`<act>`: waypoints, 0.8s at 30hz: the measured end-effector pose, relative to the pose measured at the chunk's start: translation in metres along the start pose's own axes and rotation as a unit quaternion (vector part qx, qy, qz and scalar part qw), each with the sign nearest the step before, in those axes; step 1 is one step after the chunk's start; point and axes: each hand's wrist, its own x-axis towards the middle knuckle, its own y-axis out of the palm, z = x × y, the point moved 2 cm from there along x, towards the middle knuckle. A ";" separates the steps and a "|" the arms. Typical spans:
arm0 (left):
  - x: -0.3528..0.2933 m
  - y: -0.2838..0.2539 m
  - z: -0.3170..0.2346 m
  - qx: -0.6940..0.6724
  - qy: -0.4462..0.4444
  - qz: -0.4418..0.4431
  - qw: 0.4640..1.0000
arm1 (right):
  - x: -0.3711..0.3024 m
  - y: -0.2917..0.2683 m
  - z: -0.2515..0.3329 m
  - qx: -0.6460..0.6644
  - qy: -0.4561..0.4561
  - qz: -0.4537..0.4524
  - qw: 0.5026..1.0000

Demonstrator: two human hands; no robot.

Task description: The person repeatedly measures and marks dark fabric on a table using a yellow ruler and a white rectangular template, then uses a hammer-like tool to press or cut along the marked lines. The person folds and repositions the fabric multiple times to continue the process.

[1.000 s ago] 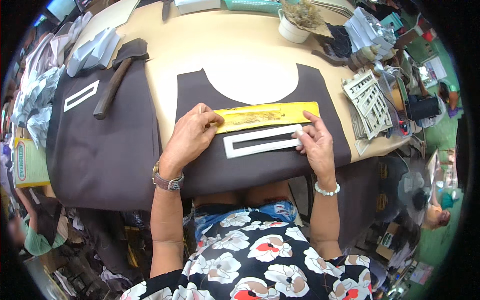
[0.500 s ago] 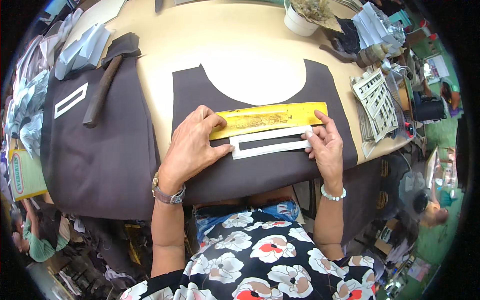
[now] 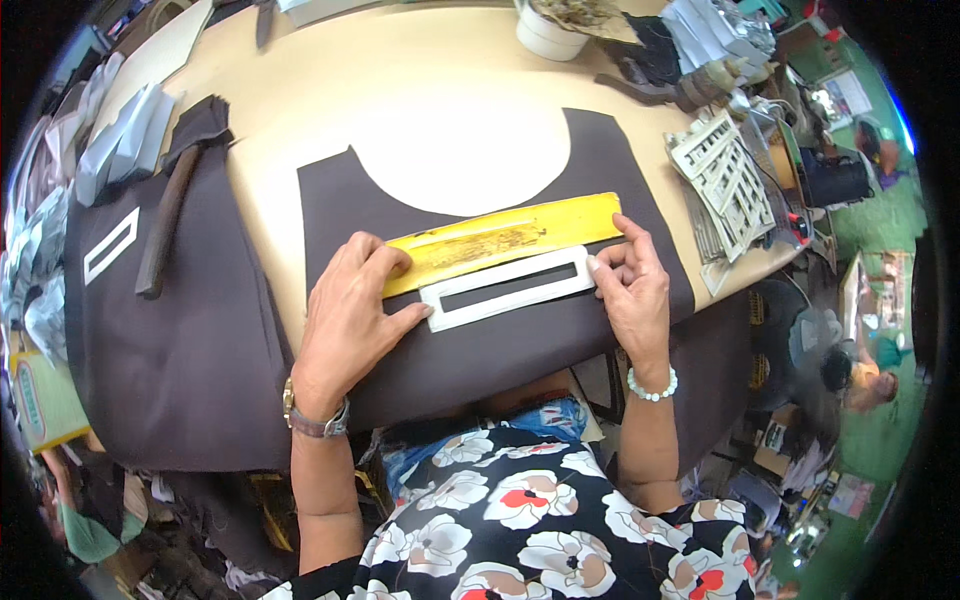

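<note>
On a dark brown fabric piece point(image 3: 460, 355) with a deep curved neckline lie a worn yellow strip point(image 3: 505, 240) and, just below it, a white rectangular frame point(image 3: 505, 290) with a long slot. My left hand point(image 3: 350, 315) has its curled fingers on the strip's left end and its thumb at the frame's left end. Opposite, my right hand point(image 3: 635, 290) reaches the strip's right end with its index finger, while its thumb meets the frame's right end. Strip and frame lie side by side, tilted slightly up to the right.
At left, a hammer point(image 3: 170, 215) and another white slotted frame point(image 3: 112, 246) rest on more dark fabric point(image 3: 180, 370). Stacked pale slotted templates point(image 3: 725, 185) lie at the right table edge. A white pot point(image 3: 550, 38) stands at the back. People work in the background.
The whole view has shifted and turned slightly, so the table things appear farther left. My right thumb now covers less of the white frame's right end. Both hands stay at the strip and frame.
</note>
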 end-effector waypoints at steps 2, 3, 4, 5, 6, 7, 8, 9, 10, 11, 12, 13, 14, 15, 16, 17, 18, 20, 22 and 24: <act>0.000 0.000 -0.001 -0.011 -0.005 0.011 1.000 | -0.002 -0.001 0.001 0.008 0.019 -0.004 1.000; 0.001 -0.001 -0.003 -0.006 -0.005 0.012 1.000 | -0.003 -0.001 0.001 0.009 0.022 -0.002 1.000; 0.001 -0.001 -0.003 -0.010 -0.004 0.011 1.000 | -0.004 -0.001 0.002 0.012 0.025 0.000 1.000; 0.002 -0.001 -0.003 -0.014 -0.004 0.011 1.000 | -0.005 -0.001 0.004 0.016 0.027 -0.006 0.999; 0.002 -0.001 -0.004 -0.017 -0.004 0.010 1.000 | -0.005 -0.002 0.005 0.011 0.030 -0.010 0.999; 0.002 0.000 -0.004 -0.013 -0.004 0.010 1.000 | -0.005 -0.001 0.005 0.010 0.033 -0.011 0.999; 0.002 0.000 -0.004 -0.013 -0.005 0.011 1.000 | -0.005 -0.001 0.004 0.008 0.036 -0.012 0.999; 0.003 -0.001 -0.005 -0.013 -0.006 0.012 1.000 | -0.005 -0.002 0.003 0.011 0.031 -0.014 0.999; 0.003 0.000 -0.004 -0.016 -0.008 0.013 1.000 | -0.005 -0.001 0.003 0.010 0.027 -0.016 0.999; 0.002 0.000 -0.003 -0.022 -0.007 0.010 1.000 | -0.005 -0.001 0.002 0.010 0.023 -0.018 1.000; 0.002 0.000 -0.003 -0.028 -0.007 0.007 1.000 | -0.005 0.000 0.002 0.014 0.021 -0.021 0.999; 0.002 0.000 -0.003 -0.033 -0.007 0.004 0.999 | -0.006 0.001 0.001 0.020 0.019 -0.023 0.999; 0.002 0.000 -0.003 -0.030 -0.004 0.005 1.000 | -0.006 0.001 0.001 0.026 0.018 -0.026 0.999; 0.002 0.000 -0.003 -0.027 -0.002 0.006 1.000 | -0.007 0.001 0.001 0.024 0.016 -0.027 0.999; 0.001 0.000 -0.003 -0.024 -0.001 0.006 1.000 | -0.007 0.001 0.001 0.023 0.014 -0.027 0.999; 0.001 0.000 -0.004 -0.023 -0.003 0.007 1.000 | -0.007 0.001 0.001 0.021 0.012 -0.027 0.999; 0.000 0.000 -0.004 -0.022 -0.005 0.007 1.000 | -0.007 0.002 0.002 0.013 0.006 -0.027 1.000; -0.001 0.000 -0.005 -0.013 -0.003 0.007 1.000 | -0.009 0.003 0.003 -0.005 -0.005 -0.030 1.000; -0.002 0.000 -0.005 0.002 0.002 0.006 1.000 | -0.012 0.007 0.001 -0.131 -0.105 -0.035 0.985; -0.005 0.001 -0.012 0.024 0.007 -0.016 1.000 | -0.018 0.013 0.004 -0.272 -0.190 -0.038 0.942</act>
